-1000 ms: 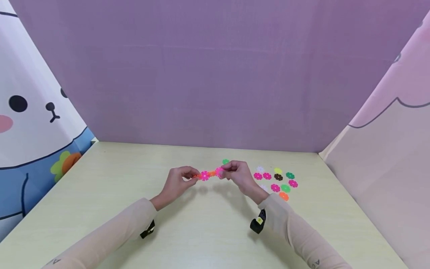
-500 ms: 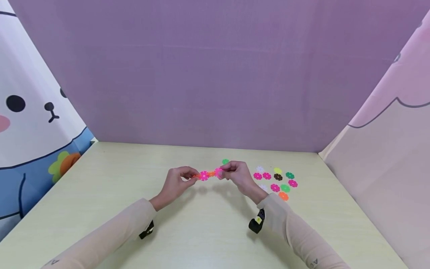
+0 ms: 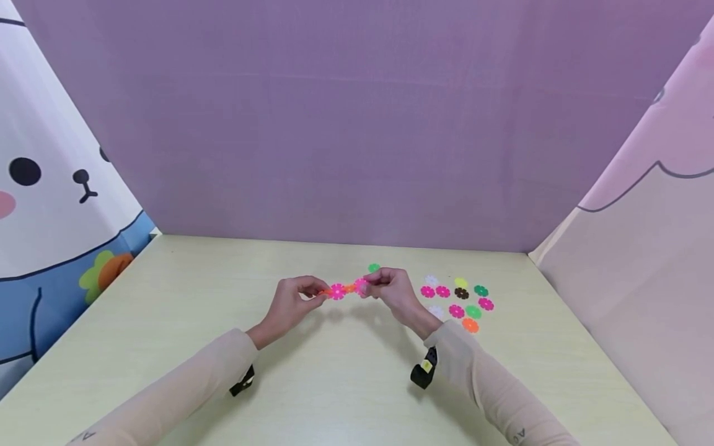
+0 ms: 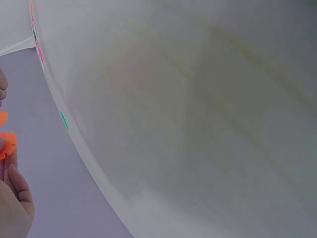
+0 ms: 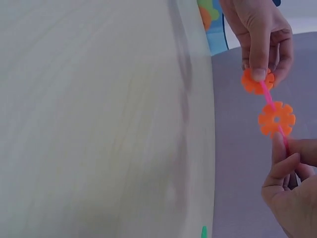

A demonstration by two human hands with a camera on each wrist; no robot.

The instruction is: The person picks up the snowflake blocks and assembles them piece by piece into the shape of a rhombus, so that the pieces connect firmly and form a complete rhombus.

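Observation:
A short chain of linked flower discs, orange and pink in turn, is held between both hands above the table. My left hand (image 3: 292, 306) pinches the orange disc (image 5: 251, 82) at its left end between thumb and fingers. At the other end, my right hand (image 3: 398, 297) pinches a pink disc (image 3: 359, 286). Between them are a pink disc (image 3: 337, 291) and an orange disc (image 5: 277, 119), which faces the right wrist camera. The left wrist view catches only part of the left hand (image 4: 15, 203) and orange discs at its left edge.
Loose flower discs lie right of my right hand, among them a brown disc (image 3: 461, 293), a yellow disc (image 3: 460, 282) and an orange disc (image 3: 470, 325). One green disc (image 3: 374, 267) lies behind the right hand. A purple panel (image 3: 346, 136) stands at the table's back edge.
Both hands and the chain have shifted very slightly to the left in the head view. Their grips on the chain look the same.

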